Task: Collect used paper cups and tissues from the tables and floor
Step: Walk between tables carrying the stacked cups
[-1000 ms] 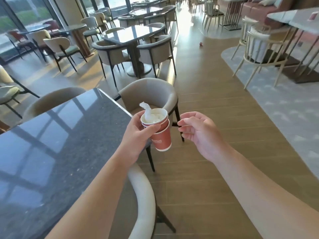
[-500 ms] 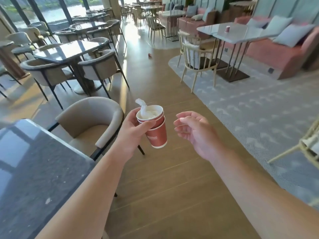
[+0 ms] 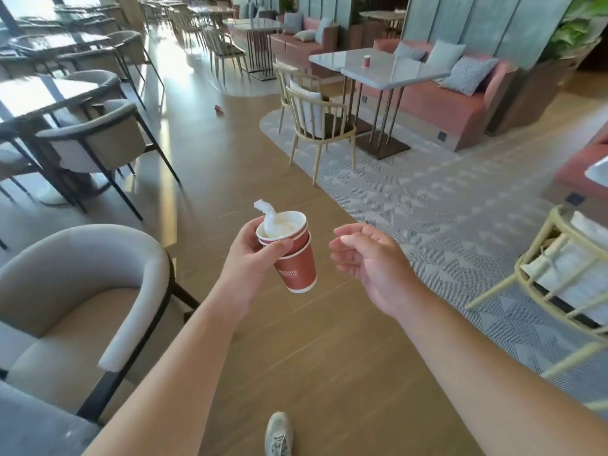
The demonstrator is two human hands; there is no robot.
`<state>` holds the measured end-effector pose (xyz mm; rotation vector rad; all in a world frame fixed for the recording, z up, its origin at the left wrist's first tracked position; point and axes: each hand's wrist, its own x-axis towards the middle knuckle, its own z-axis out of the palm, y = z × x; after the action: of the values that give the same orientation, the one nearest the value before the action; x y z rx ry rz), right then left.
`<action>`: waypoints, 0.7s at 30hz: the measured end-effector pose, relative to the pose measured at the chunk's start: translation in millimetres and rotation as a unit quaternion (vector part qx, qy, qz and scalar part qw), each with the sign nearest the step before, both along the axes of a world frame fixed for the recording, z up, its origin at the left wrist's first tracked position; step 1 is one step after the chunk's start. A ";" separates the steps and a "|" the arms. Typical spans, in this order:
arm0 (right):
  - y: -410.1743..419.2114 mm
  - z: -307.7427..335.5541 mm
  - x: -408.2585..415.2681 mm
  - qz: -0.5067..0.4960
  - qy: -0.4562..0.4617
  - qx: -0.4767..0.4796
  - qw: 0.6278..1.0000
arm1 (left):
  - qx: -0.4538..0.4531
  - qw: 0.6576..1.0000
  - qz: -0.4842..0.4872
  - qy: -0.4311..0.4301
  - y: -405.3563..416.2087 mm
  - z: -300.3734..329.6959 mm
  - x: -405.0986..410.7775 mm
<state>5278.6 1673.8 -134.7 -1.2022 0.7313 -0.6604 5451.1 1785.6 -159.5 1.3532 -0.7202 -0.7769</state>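
My left hand [image 3: 253, 255] grips a stack of red paper cups [image 3: 296, 268] at chest height, tilted slightly. A crumpled white tissue [image 3: 271, 218] sticks out of the top cup. My right hand [image 3: 368, 261] hovers just right of the cups with loosely curled fingers and holds nothing. Another red paper cup [image 3: 366, 61] stands on the pale table [image 3: 394, 74] at the far right by the pink sofa. A small red cup [image 3: 218, 108] lies on the wooden floor farther down the aisle.
A grey armchair [image 3: 82, 291] and the corner of a dark table [image 3: 36, 429] are close on my left. Cream wooden chairs [image 3: 316, 123] stand on the patterned carpet [image 3: 444, 205] to the right. More dark tables and chairs line the left. My shoe [image 3: 279, 434] is on the wooden aisle.
The view has swung right and moved forward, away from the dark table. The pale table with its cup has come into view. Both hands keep their pose with the cups.
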 end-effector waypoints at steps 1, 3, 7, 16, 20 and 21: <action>-7.6 -1.2 15.3 -0.005 0.005 0.003 1.000 | 0.003 1.000 -0.006 0.004 -10.4 -1.3 15.2; -21.8 -0.9 46.0 -0.011 0.016 0.011 1.000 | 0.013 1.000 -0.017 0.009 -28.7 -3.5 45.9; -55.5 9.8 99.9 -0.033 0.013 -0.003 0.999 | 0.020 0.999 -0.031 0.009 -65.6 -2.1 110.7; -123.2 14.5 157.5 -0.072 0.016 -0.029 0.997 | 0.001 0.998 -0.068 0.011 -151.2 5.2 186.2; -158.8 5.3 170.2 -0.080 0.019 -0.026 0.996 | 0.006 0.996 -0.082 0.016 -189.6 1.1 198.7; -168.4 1.8 173.1 -0.081 0.017 -0.021 0.996 | 0.011 0.996 -0.083 0.014 -198.8 -1.3 200.7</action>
<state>5451.7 1505.4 -133.0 -1.2029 0.8543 -0.7950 5651.9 1586.8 -160.8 1.3099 -0.8112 -0.9365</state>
